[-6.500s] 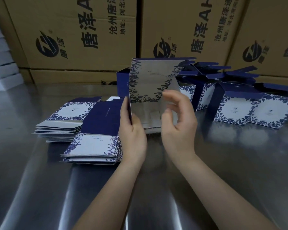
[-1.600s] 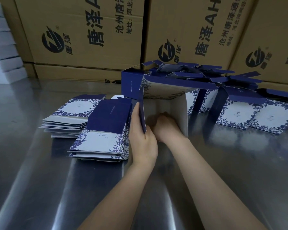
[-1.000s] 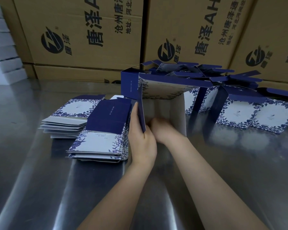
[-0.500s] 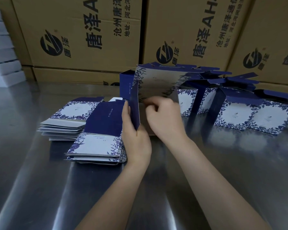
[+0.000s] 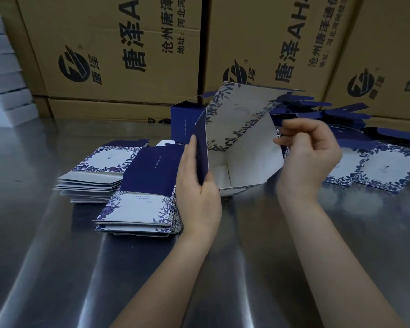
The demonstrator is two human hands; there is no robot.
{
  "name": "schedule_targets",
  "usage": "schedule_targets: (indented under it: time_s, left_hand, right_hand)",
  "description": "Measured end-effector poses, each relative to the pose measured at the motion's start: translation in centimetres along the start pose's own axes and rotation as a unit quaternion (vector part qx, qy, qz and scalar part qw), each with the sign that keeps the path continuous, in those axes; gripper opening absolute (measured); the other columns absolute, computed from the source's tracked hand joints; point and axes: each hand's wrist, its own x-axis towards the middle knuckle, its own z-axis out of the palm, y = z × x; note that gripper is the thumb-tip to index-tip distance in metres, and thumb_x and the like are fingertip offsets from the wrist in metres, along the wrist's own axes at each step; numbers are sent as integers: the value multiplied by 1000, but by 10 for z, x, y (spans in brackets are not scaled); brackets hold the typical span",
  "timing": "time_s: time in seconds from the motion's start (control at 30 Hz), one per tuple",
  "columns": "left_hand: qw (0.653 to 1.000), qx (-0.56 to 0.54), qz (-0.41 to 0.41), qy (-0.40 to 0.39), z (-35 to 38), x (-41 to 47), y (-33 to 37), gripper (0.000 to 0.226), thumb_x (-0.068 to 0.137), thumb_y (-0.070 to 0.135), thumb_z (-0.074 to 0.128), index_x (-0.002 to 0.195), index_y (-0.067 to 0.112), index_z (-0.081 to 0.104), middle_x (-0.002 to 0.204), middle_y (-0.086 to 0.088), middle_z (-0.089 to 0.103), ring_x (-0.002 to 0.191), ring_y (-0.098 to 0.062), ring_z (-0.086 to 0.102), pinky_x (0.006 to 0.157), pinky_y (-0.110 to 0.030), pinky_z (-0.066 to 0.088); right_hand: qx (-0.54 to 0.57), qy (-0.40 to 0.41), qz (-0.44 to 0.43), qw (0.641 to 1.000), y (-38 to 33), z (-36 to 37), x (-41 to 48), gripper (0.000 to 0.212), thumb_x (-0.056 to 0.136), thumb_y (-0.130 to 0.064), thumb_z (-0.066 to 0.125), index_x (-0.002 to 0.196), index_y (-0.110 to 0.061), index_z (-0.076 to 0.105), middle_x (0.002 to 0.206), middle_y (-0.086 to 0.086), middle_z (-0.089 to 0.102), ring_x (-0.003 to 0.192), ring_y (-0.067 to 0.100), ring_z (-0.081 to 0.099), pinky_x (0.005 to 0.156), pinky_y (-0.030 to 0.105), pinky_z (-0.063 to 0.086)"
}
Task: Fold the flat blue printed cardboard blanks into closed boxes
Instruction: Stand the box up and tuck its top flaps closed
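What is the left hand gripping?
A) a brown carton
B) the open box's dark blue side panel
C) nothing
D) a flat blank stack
B: the left hand clasps the dark blue side panel of the open box.

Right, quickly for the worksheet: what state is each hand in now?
Left hand: holds the half-folded box by its dark blue side wall.
Right hand: fingers curled at the box's right edge; whether it grips cannot be told.

Half-folded box (image 5: 243, 114): white face, blue floral border, navy side, white inside. Flat blanks (image 5: 137, 207): same print. Table (image 5: 57, 268): silver-grey. Cartons (image 5: 57, 24): brown, black lettering.
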Motion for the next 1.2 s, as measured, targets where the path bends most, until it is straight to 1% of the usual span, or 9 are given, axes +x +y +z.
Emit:
schedule_targets:
  time_s: [0.13, 0.23, 0.43, 0.53, 0.67, 0.77, 0.87, 1.0, 1.2]
  left_hand:
    - [1000, -8, -10, 11, 1, 0, 1, 62, 86, 31, 36, 147, 43, 39, 140, 41, 41, 134, 17, 33, 114, -23, 30]
    - [998, -18, -46, 25, 1, 0, 6, 63, 85, 32, 34, 146, 38, 42, 144, 26, 47, 134, 6, 40, 117, -33, 33]
    - [998, -41, -49, 4, -2, 5, 14, 62, 84, 27, 38, 145, 24, 47, 143, 4, 54, 134, -16, 47, 112, -48, 39]
    - [997, -72, -25, -17, -4, 6, 17, 59, 88, 30, 45, 147, 28, 44, 144, 12, 52, 134, -7, 47, 111, -45, 41]
    - [992, -85, -4, -91, -11, 14, 13, 61, 86, 62, 52, 143, 41, 44, 149, 17, 46, 139, -2, 40, 116, -44, 35]
    - [988, -84, -30, -123, -15, 20, 13, 58, 77, 82, 46, 127, 55, 55, 150, 11, 46, 144, -16, 35, 118, -51, 27]
    - [990, -63, -38, -121, -15, 21, 15, 43, 82, 70, 46, 119, 54, 62, 146, 16, 47, 142, -8, 35, 118, -45, 28]
    - [988, -92, -58, -108, -19, 24, 18, 28, 83, 43, 55, 102, 36, 75, 135, 10, 53, 122, 5, 50, 96, -13, 41]
    - [989, -92, -77, -87, -22, 27, 20, 16, 88, 17, 64, 88, 26, 77, 126, -2, 54, 109, 2, 57, 82, -8, 44]
  right_hand:
    - [137, 35, 73, 987, 4, -5, 12, 44, 74, 18, 33, 68, -9, 66, 75, 11, 64, 68, 17, 62, 58, 25, 49]
    - [145, 4, 106, 984, 15, -8, 14, 43, 77, 18, 34, 74, -9, 66, 83, 13, 65, 78, 21, 63, 64, 26, 52]
    - [48, -161, 161, 973, 40, -11, 3, 30, 85, -10, 52, 109, -22, 64, 120, -2, 63, 118, 14, 57, 100, 32, 47]
    - [43, -261, 189, 946, 43, -10, -1, 33, 87, -20, 53, 118, -27, 63, 128, -4, 62, 124, 15, 55, 105, 38, 44]
    - [103, -312, 252, 910, 42, -11, -1, 38, 94, -23, 47, 130, -26, 58, 132, -4, 62, 122, 15, 58, 99, 35, 47]
    - [134, -309, 290, 896, 41, -14, 3, 38, 95, -25, 46, 131, -25, 58, 135, 0, 60, 124, 20, 56, 104, 42, 44]
    - [129, -302, 301, 895, 40, -16, 5, 37, 95, -19, 47, 129, -24, 62, 127, -2, 65, 116, 17, 62, 90, 33, 53]
    - [102, -278, 311, 903, 37, -17, 5, 35, 94, -11, 51, 123, -21, 66, 116, -2, 71, 105, 17, 68, 75, 26, 56]
    - [63, -265, 290, 918, 33, -16, -1, 27, 92, -7, 55, 111, -15, 71, 99, -3, 75, 86, 10, 70, 68, 20, 54]
